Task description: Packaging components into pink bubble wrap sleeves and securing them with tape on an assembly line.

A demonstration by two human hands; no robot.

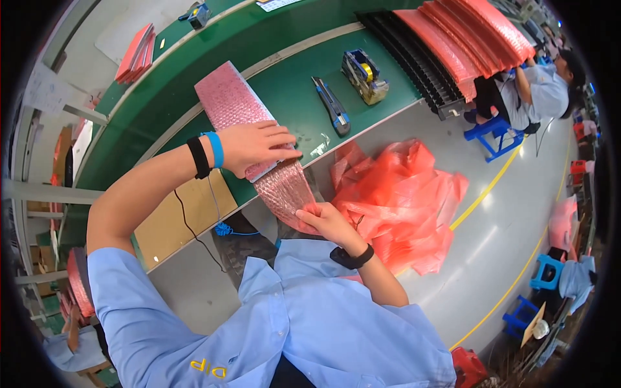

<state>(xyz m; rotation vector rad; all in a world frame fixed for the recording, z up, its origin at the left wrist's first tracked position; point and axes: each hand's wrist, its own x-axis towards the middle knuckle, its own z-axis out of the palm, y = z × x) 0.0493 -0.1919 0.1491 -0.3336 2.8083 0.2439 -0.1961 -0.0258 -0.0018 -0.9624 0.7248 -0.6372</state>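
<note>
A flat, oblong pack in pink bubble wrap (228, 97) lies on the green workbench, its near end by the bench edge. My left hand (262, 145) is over that near end, with its fingers laid across the pack and curled past its right side; the thumb is hidden. From the pack's end a loose strip of pink bubble wrap (284, 192) hangs off the bench toward me. My right hand (331, 226) pinches the lower end of this strip between thumb and fingers. What lies inside the wrapping is mostly hidden.
On the green bench (299, 84) lie a utility knife (331, 107) and a tape dispenser (364, 76). Black slotted racks (414, 61) and stacked pink bubble-wrap pouches (472, 39) stand beyond. A heap of red plastic film (401, 200) is at my right. A co-worker (550, 84) sits far right.
</note>
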